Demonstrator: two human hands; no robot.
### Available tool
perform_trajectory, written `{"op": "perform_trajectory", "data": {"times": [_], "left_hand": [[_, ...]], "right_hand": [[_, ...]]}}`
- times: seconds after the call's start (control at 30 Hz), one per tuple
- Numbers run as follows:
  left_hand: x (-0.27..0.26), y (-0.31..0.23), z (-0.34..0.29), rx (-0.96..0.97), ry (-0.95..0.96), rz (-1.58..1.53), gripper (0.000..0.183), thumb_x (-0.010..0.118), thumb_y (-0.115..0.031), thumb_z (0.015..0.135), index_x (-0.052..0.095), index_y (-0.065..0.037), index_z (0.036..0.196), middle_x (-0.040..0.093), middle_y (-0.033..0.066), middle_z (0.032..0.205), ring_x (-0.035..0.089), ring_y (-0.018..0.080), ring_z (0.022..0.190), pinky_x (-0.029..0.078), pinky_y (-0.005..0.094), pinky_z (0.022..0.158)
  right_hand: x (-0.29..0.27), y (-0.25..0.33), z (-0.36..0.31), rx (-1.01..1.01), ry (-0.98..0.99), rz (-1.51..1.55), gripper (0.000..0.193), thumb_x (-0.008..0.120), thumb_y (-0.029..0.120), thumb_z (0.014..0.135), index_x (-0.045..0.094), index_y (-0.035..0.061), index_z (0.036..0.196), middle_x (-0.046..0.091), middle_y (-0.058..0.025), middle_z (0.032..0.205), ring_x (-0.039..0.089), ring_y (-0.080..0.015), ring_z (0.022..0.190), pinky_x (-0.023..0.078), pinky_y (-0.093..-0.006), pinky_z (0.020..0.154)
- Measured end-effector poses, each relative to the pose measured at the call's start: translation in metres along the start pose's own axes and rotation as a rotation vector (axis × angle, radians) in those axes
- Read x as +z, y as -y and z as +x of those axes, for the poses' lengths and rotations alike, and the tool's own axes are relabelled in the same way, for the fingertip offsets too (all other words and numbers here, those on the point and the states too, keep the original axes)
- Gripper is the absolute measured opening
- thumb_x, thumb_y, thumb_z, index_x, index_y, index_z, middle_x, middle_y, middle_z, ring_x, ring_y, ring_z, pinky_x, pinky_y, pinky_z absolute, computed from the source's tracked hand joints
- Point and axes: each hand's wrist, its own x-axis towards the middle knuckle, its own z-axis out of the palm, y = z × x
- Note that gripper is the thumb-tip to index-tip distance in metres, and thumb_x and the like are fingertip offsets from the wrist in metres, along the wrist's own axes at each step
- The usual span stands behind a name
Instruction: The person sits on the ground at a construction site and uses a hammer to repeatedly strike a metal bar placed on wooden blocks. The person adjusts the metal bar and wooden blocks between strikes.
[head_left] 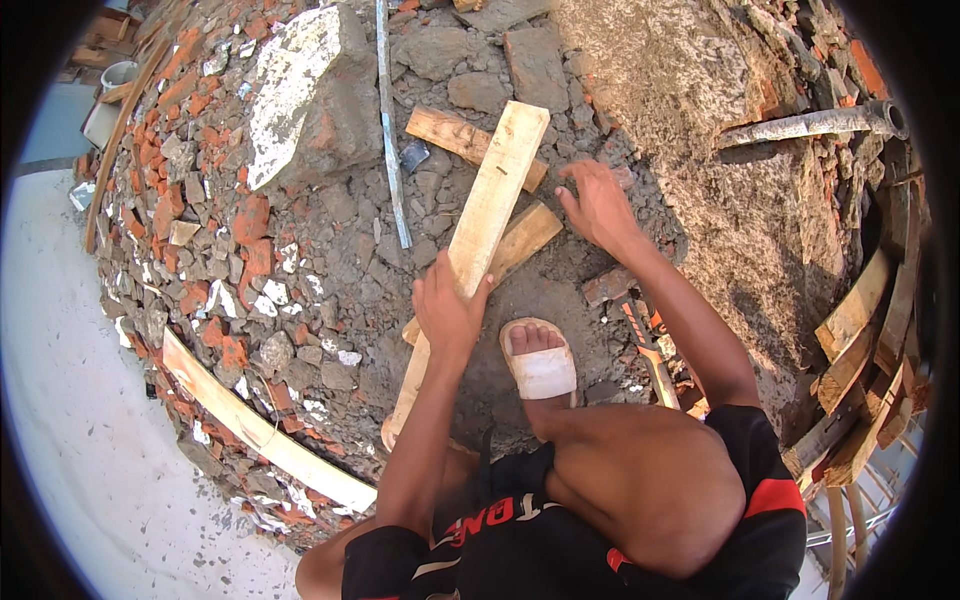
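A pale wooden plank (500,180) slants away from me across the rubble. My left hand (450,308) is wrapped over its middle, thumb on the right edge and fingers on the left. Two shorter wood pieces lie crosswise beneath it: a far block (440,130) and a nearer block (535,235). To the right of the plank, my right hand (600,208) hovers near the far block's end. Its thumb and forefinger are apart, and I see nothing between them; the other fingers are partly hidden.
Broken brick and mortar (255,230) cover the ground around my sandalled foot (545,370). A thin metal bar (388,130) and a large concrete chunk (320,100) lie ahead. Another plank (255,430) rests at left. An orange-black long tool (650,355), a pipe (820,127) and stacked timber (855,320) are at right.
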Motion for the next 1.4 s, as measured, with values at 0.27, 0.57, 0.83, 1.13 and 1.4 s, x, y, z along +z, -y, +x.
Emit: {"op": "perform_trajectory", "data": {"times": [0.27,0.57,0.83,1.13,1.4], "left_hand": [[-0.04,0.014,-0.002,-0.116,-0.152,-0.083,0.076,0.085,-0.029,0.08,0.052,0.008,0.138,0.065,0.0245,0.121,0.057,0.0412,0.11,0.045,0.0486,0.096],[-0.059,0.038,-0.016,-0.189,-0.097,-0.012,0.079,0.086,-0.032,0.079,0.053,0.01,0.138,0.066,0.024,0.12,0.058,0.0383,0.105,0.047,0.0462,0.092],[-0.037,0.015,0.006,-0.068,-0.131,-0.02,0.07,0.086,-0.027,0.078,0.058,0.004,0.134,0.069,0.0211,0.114,0.06,0.0379,0.102,0.046,0.0457,0.091],[-0.047,0.0,0.02,-0.161,-0.108,-0.14,0.074,0.086,-0.027,0.078,0.056,0.008,0.135,0.069,0.0219,0.115,0.06,0.0367,0.1,0.048,0.0458,0.088],[-0.068,0.02,0.013,-0.234,-0.203,-0.196,0.079,0.087,-0.026,0.079,0.052,0.012,0.14,0.067,0.0264,0.117,0.061,0.0347,0.11,0.048,0.0422,0.097]], "right_hand": [[0.083,0.012,0.089,-0.053,0.199,-0.162,0.071,0.083,0.027,0.079,0.048,-0.0018,0.135,0.056,-0.0199,0.131,0.051,-0.0423,0.123,0.046,-0.0488,0.103],[0.035,-0.017,0.154,-0.498,0.231,-0.373,0.08,0.085,0.02,0.077,0.045,0.0018,0.143,0.053,-0.013,0.138,0.047,-0.0319,0.13,0.04,-0.0446,0.111],[0.034,-0.033,0.163,-0.399,0.339,-0.364,0.092,0.088,0.023,0.074,0.04,0.005,0.151,0.051,-0.0097,0.143,0.04,-0.032,0.137,0.034,-0.0441,0.116],[0.044,0.028,0.041,-0.669,0.472,0.087,0.082,0.085,0.041,0.071,0.053,0.0079,0.139,0.055,-0.0132,0.135,0.046,-0.0313,0.132,0.033,-0.0466,0.112],[0.064,0.033,-0.038,-0.462,0.396,-0.011,0.069,0.082,0.04,0.078,0.056,0.0065,0.132,0.059,-0.0111,0.123,0.051,-0.0309,0.121,0.042,-0.0477,0.1]]}}
